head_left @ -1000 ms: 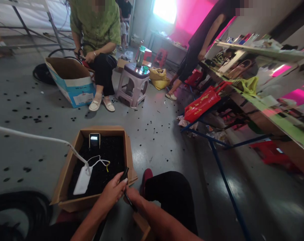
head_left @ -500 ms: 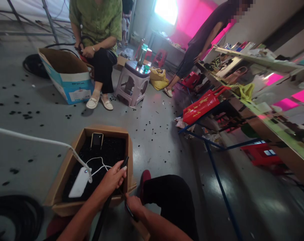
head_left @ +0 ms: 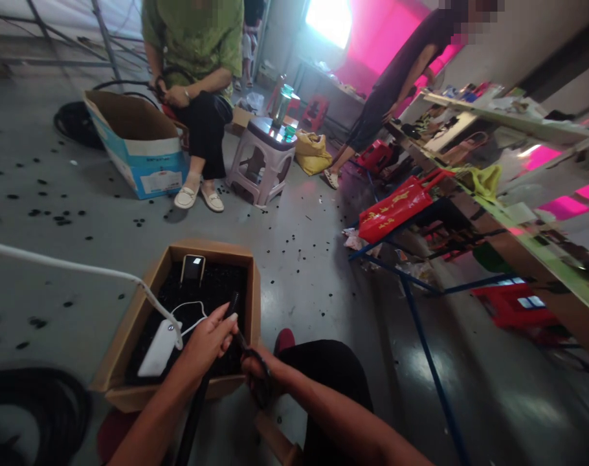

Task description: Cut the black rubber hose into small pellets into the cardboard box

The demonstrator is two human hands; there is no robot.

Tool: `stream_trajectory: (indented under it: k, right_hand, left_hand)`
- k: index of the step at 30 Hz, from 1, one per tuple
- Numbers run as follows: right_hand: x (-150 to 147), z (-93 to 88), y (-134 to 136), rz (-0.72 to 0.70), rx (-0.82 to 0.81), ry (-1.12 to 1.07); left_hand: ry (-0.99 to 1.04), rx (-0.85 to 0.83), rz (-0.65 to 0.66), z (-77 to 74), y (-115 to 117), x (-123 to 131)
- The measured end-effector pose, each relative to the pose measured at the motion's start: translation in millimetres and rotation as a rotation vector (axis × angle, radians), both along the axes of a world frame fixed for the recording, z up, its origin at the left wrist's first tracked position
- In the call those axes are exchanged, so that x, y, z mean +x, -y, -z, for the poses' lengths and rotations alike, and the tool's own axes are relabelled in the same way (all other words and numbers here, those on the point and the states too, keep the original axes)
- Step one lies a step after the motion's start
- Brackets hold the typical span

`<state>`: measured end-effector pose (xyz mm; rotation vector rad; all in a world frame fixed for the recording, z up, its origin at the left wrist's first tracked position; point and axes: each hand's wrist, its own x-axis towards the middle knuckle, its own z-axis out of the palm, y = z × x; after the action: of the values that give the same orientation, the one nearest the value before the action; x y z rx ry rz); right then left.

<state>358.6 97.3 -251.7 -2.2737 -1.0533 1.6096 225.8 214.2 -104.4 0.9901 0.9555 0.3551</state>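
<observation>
My left hand (head_left: 211,336) is closed round a black corrugated hose (head_left: 193,414). Its short end sticks up past my thumb, and the rest hangs down below my wrist. Dark-handled scissors (head_left: 264,382) are gripped in my right hand (head_left: 255,369), their blades pointing at the left fingers and close to the hose. Whether the blades touch it I cannot tell. Both hands are over the near right side of a cardboard box (head_left: 256,285), which holds many small black pieces. A white power strip (head_left: 156,349) and a phone (head_left: 193,268) lie on those pieces.
A white cable (head_left: 71,262) crosses in from the left. Coiled black hose (head_left: 37,401) lies at lower left. Small black pieces litter the floor. Ahead sits a person (head_left: 192,58) beside a blue-white carton (head_left: 153,168) and a stool (head_left: 260,162). A workbench (head_left: 522,233) runs along the right.
My right hand has risen with the scissors, bringing the blades up to my left hand. The left hand has shifted slightly left. The whole view has moved a little.
</observation>
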Motion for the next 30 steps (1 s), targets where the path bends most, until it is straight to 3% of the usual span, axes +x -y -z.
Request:
stream_trajectory:
  k: [3,9,17,23,28,30]
  right_hand:
    - [9.2,-25.6,-16.4,0.098,0.07,-0.308]
    - [10.0,-60.8,-27.8,0.171,0.25,-0.381]
    - [1.0,-71.2,-7.3,0.323,0.281,-0.32]
    - [1.6,-74.9,-9.1,0.268,0.417,-0.299]
    - [4.1,-89.3,-22.5,0.155,0.406,-0.245]
    - [9.5,-93.5,-30.7,0.146,0.471,-0.253]
  left_hand:
    - [0.011,-0.008,0.01,-2.1,0.3,-0.9]
    - [0.108,0.032,0.068,0.7,2.6,-4.8]
    - [0.122,0.021,-0.018,-2.0,6.4,-16.8]
    - [0.141,0.095,0.017,-2.7,5.4,-19.8]
    - [0.112,0.117,0.002,1.4,4.4,-23.4]
    - [0.066,0.145,-0.028,3.6,0.4,-23.7]
